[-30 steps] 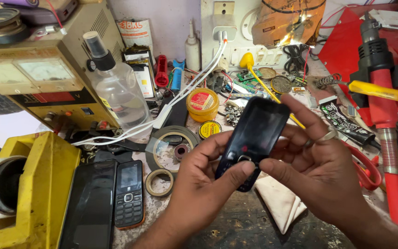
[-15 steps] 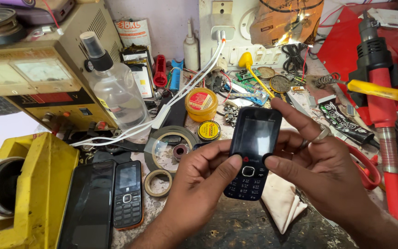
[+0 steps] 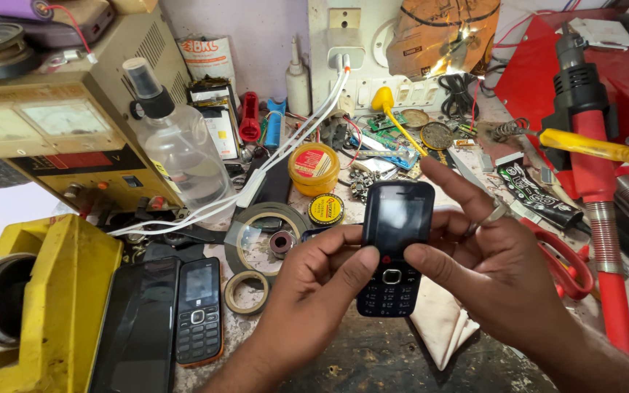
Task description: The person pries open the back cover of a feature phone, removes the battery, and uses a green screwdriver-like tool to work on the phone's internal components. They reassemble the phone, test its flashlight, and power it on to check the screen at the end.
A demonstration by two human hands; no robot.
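Got the black keypad phone (image 3: 394,247) upright between both hands above the worktop (image 3: 373,356), screen facing me. My left hand (image 3: 314,291) grip pinches its left edge, thumb on the keypad, and my right hand (image 3: 496,269) grip clamps the right side, forefinger sticking out. Another keypad phone (image 3: 198,309) lies off to the left of my left grip.

To your left a yellow tape dispenser (image 3: 60,306), a second keypad phone (image 3: 198,311) beside a dark smartphone (image 3: 138,327), a clear spray bottle (image 3: 176,149), a yellow tin (image 3: 314,168), red scissors (image 3: 566,262) to your right
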